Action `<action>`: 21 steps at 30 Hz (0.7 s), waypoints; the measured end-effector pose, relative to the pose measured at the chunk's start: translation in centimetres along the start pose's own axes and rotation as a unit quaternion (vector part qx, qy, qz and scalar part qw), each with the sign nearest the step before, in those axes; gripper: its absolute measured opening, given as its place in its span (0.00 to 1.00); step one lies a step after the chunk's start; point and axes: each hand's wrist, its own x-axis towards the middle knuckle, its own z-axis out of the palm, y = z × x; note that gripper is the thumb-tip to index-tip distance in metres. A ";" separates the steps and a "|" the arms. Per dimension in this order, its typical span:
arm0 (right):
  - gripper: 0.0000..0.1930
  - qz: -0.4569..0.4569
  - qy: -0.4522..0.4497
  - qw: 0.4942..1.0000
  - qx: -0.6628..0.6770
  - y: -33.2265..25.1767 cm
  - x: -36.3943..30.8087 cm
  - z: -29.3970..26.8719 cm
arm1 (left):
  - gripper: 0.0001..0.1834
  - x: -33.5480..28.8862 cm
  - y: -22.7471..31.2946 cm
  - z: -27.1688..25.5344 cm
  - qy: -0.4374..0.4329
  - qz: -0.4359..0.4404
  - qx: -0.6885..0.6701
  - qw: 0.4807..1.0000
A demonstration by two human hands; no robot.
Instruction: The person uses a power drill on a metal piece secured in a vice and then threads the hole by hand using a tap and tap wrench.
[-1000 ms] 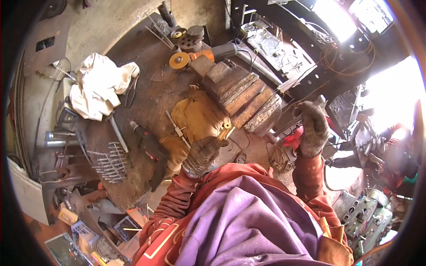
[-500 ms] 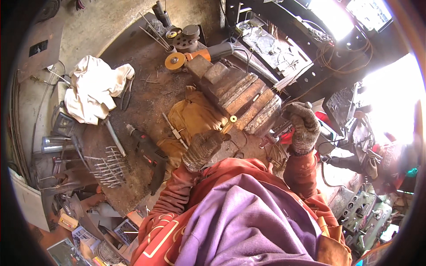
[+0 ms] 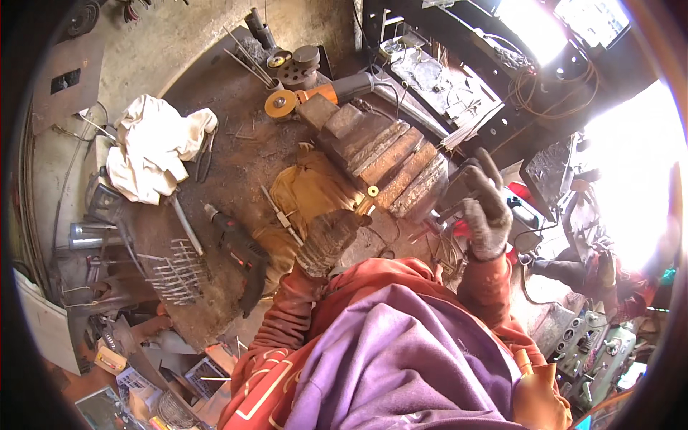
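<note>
Here's brown with paler stripes on the gloved left grip [image 3: 331, 235], a glint of gold on the ringed piece [image 3: 365, 206], and dusty grey-brown fading to pale grey on the gloved right grip [image 3: 489, 208], all beside a red hoodie [image 3: 283, 333] with cream outlines and rich purple cloth [image 3: 408, 358]! The table [image 3: 247, 158] runs dark brown, the rag [image 3: 154, 143] cream, the bundle [image 3: 312, 190] mustard, the drill [image 3: 238, 242] black flashed with red, the grinder [image 3: 322, 93] orange and dark grey, and the blocks [image 3: 393, 162] streaked rust and silver!
</note>
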 end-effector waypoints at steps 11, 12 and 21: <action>0.22 0.058 -0.144 0.966 -0.207 -3.3 7.3 2.7 | 0.21 -0.2 0.5 0.5 -0.006 -0.100 -0.143 0.985; 0.20 0.166 -0.164 0.963 -0.133 -4.2 7.8 4.1 | 0.20 -0.2 0.1 0.5 -0.013 -0.084 -0.128 0.988; 0.25 0.207 -0.107 0.949 -0.213 -6.2 8.5 6.9 | 0.17 -0.2 -2.0 1.7 -0.049 -0.022 -0.098 0.994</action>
